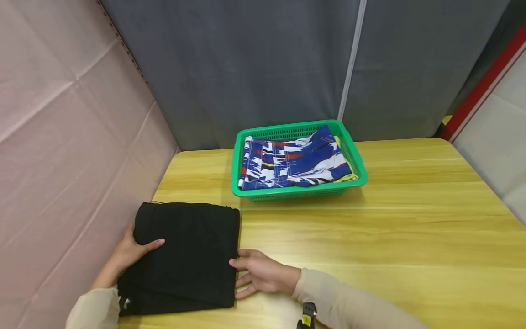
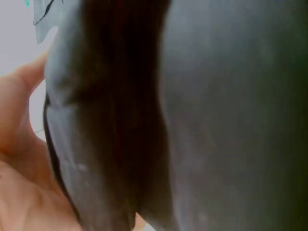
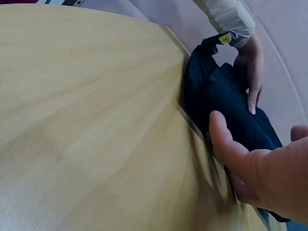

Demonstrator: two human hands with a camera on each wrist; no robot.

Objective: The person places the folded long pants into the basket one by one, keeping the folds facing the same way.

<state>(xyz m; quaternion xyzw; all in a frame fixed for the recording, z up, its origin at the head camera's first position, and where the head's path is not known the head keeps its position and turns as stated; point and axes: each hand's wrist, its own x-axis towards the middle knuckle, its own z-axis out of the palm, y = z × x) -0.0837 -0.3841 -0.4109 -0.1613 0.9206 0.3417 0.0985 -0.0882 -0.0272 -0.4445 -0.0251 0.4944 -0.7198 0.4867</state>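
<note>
A folded black garment (image 1: 189,256) lies at the table's left front, its exact kind not clear from the folds. My left hand (image 1: 130,251) grips its left edge, thumb on top and the other fingers out of sight behind the cloth. Close up in the left wrist view, dark fabric (image 2: 231,115) fills most of the picture beside the palm. At the opposite edge, my right hand (image 1: 263,273) touches the cloth with loosely spread fingers, the thumb at the top edge. The right wrist view shows that thumb raised beside the garment (image 3: 221,96).
A green plastic basket (image 1: 302,193) stands at the back middle of the table (image 1: 390,237). Inside lies a folded blue, white and red patterned cloth (image 1: 287,160), with yellow fabric (image 1: 348,177) under it. A pale pink wall covering (image 1: 74,151) borders the left side; grey curtain (image 1: 246,68) hangs behind.
</note>
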